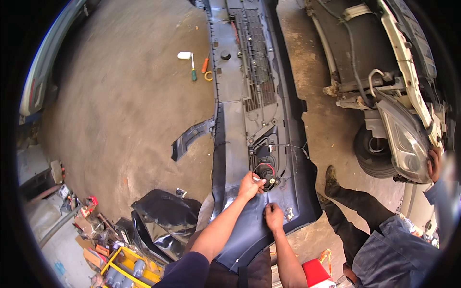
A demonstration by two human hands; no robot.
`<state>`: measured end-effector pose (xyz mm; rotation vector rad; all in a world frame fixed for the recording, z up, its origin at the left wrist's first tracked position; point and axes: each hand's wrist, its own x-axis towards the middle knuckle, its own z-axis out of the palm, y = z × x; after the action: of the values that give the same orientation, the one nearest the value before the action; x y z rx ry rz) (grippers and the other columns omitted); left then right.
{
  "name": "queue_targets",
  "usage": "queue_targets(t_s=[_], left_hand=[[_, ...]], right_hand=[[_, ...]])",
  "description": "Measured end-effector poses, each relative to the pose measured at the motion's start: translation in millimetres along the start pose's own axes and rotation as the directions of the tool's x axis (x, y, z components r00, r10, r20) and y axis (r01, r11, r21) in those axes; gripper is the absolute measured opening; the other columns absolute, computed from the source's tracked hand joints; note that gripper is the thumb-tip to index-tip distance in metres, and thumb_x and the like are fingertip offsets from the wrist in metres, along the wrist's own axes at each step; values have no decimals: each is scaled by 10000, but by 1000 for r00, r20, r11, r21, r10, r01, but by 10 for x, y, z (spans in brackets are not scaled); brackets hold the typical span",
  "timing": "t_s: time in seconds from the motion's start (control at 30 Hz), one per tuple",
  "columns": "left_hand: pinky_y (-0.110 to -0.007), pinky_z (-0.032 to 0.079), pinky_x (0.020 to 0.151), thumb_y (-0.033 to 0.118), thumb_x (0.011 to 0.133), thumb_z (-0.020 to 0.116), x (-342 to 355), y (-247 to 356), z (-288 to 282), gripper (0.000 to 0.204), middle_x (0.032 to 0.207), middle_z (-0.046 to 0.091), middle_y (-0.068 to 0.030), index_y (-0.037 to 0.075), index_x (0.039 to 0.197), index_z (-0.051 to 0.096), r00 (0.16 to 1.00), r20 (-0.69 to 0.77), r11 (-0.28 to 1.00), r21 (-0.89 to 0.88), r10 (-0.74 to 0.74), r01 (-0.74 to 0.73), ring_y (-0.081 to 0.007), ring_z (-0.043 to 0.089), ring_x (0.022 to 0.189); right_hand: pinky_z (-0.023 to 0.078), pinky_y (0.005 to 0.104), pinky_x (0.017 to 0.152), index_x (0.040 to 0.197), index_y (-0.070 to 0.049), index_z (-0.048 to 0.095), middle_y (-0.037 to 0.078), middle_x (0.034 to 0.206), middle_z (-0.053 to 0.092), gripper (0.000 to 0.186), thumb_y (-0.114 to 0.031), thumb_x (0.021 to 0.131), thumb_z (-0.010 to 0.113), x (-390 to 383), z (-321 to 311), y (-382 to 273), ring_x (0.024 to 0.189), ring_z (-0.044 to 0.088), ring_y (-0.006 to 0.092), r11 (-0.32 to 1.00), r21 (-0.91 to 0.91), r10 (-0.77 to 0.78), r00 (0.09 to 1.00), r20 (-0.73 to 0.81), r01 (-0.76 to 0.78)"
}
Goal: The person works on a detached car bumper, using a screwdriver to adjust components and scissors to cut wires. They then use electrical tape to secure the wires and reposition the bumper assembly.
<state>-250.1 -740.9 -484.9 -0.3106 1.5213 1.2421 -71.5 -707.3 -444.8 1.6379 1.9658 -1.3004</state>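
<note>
A long black plastic bumper (230,115) lies inner side up beneath me. In its lower section sits a round dark lamp unit (265,170) with a red wire. My left hand (251,186) is at this unit, fingers closed around a small pale piece (258,179), too small to name. My right hand (274,216) rests on the bumper's bare plastic below, fingers curled; whether anything is in them is unclear.
A co-worker (384,249) stands at right beside a dismantled car front (403,134), a hand on its headlamp. Screwdrivers (193,72) lie on the floor left of the bumper. Black panels (158,216) and a yellow toolbox (129,266) lie lower left.
</note>
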Motion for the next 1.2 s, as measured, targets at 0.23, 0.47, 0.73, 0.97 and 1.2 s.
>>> queue_targets(t_s=[0.23,0.47,0.73,0.97,1.2], left_hand=[[-288,528,482,146,828,794,256,48,-343,293,796,674,-88,16,968,572,956,259,960,275,-136,62,-154,653,595],[-294,512,496,275,803,817,367,373,-399,326,803,697,-71,36,906,621,864,397,851,521,-309,65,-157,670,616],[-314,450,484,446,854,734,380,341,-358,439,594,616,-58,43,748,596,862,504,772,567,-50,-287,-129,571,492],[-406,421,574,505,846,706,289,164,-254,563,574,511,-123,-23,707,569,924,318,678,633,213,-374,-168,451,571],[-348,399,513,504,921,640,233,-107,-286,561,540,469,-52,-5,699,559,959,231,795,544,166,-268,-126,444,522]], right_hand=[[504,517,785,996,-19,630,249,934,659,240,-234,926,549,-678,-97,0,884,640,431,943,-282,-156,984,85,174],[446,416,827,1074,-73,612,97,933,608,200,-198,923,573,-1619,-530,-53,943,583,271,837,-413,-348,932,103,358],[425,467,924,1135,-64,598,159,1108,589,302,-251,899,631,-1790,-411,64,1045,546,362,911,-347,-238,971,1,224],[509,348,898,1251,98,481,213,1150,614,583,-276,881,733,-1523,-50,256,1000,628,242,647,644,591,802,-87,-408],[493,350,897,1147,105,558,203,1075,668,348,-87,871,646,-1429,232,524,970,646,263,628,658,601,796,-70,-416]])
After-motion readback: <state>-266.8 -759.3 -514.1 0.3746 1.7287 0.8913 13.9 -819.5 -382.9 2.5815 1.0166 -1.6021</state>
